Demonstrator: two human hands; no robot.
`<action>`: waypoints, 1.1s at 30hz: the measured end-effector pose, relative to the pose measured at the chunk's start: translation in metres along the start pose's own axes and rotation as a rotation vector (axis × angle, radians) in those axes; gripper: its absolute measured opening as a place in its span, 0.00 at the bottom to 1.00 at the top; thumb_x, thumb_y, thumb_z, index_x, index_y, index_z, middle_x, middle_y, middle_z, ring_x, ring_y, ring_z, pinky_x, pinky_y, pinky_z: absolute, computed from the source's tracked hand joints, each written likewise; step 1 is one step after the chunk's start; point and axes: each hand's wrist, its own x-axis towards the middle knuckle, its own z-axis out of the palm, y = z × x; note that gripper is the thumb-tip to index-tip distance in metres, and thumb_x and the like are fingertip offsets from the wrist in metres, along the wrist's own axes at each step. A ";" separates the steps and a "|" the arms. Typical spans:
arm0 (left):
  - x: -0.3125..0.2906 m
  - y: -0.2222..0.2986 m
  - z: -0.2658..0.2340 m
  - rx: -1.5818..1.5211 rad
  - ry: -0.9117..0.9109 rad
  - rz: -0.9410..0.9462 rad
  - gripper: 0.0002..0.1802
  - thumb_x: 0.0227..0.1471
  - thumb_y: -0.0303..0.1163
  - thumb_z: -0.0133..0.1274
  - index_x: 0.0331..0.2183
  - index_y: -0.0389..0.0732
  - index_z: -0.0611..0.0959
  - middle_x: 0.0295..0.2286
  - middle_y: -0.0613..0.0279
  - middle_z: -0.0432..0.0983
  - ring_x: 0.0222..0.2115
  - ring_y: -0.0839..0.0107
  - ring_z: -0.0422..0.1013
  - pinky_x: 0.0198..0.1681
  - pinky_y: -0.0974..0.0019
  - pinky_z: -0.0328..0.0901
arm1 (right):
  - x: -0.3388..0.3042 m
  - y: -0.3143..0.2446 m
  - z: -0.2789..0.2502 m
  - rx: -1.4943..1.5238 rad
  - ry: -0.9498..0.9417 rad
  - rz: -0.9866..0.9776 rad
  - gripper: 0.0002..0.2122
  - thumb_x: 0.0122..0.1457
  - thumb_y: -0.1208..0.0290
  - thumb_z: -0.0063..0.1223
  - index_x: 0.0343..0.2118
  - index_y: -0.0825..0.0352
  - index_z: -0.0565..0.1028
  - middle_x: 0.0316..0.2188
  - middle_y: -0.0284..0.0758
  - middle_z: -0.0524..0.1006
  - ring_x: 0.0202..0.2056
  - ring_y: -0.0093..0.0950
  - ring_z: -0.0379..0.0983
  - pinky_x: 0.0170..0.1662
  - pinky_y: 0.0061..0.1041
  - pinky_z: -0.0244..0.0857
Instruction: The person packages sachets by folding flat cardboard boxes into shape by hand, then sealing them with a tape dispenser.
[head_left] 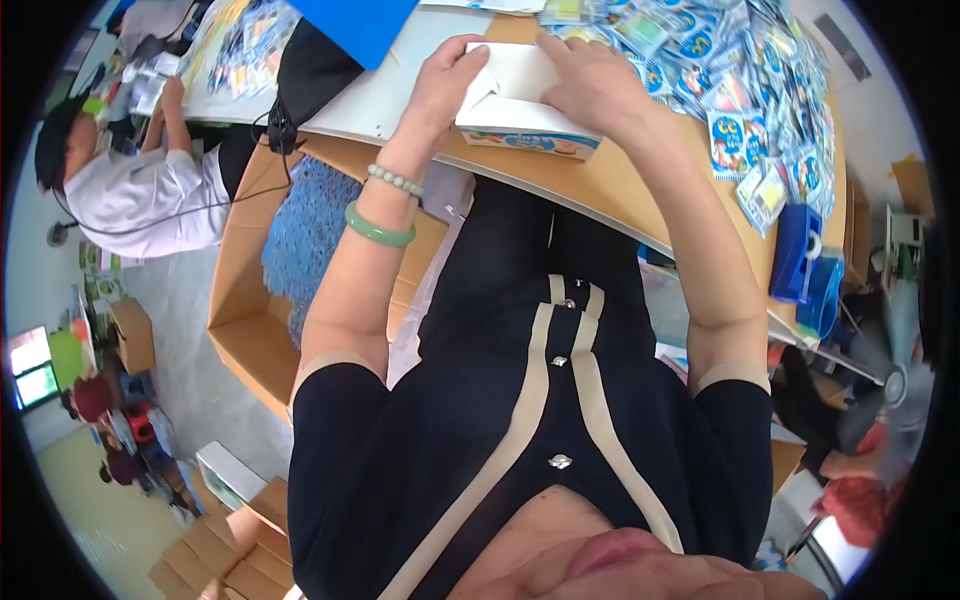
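Note:
A small carton (530, 115) with white inner faces and a blue printed side stands at the table's near edge, between my two hands. My left hand (447, 88) grips its left end, the thumb lying over the white cardboard. At the right end, my right hand (592, 88) holds the carton, with its fingers bent against the white panel. The flaps look partly raised; what lies inside cannot be made out. To the right of my right hand spreads a heap of small blue printed packets (700, 75).
Blue tape dispensers (797, 255) sit at the table's right edge. A black bag (312, 75) and a blue sheet (360, 25) lie left of the carton. Below, an open cardboard box (240, 310) holds blue shredded filling (308, 235). A person in white (150, 205) works at the far left.

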 end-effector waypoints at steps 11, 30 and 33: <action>-0.005 0.003 -0.008 -0.022 -0.035 0.034 0.19 0.59 0.35 0.53 0.48 0.32 0.78 0.36 0.64 0.78 0.36 0.78 0.72 0.39 0.75 0.68 | 0.008 0.005 -0.012 0.708 -0.171 0.139 0.23 0.60 0.56 0.52 0.55 0.64 0.73 0.47 0.44 0.78 0.46 0.39 0.75 0.51 0.29 0.66; -0.124 0.020 0.015 0.300 0.310 0.569 0.16 0.56 0.31 0.54 0.44 0.33 0.79 0.37 0.55 0.79 0.42 0.65 0.75 0.46 0.68 0.69 | -0.099 0.009 -0.019 1.569 -0.361 0.664 0.25 0.62 0.56 0.50 0.57 0.68 0.70 0.43 0.39 0.78 0.44 0.29 0.75 0.47 0.29 0.67; -0.157 0.023 0.012 0.740 0.156 1.114 0.14 0.53 0.29 0.56 0.41 0.35 0.80 0.41 0.52 0.77 0.48 0.57 0.73 0.52 0.59 0.68 | -0.094 -0.008 -0.019 1.676 -0.179 0.398 0.24 0.61 0.59 0.51 0.57 0.68 0.69 0.45 0.36 0.76 0.47 0.27 0.72 0.51 0.27 0.64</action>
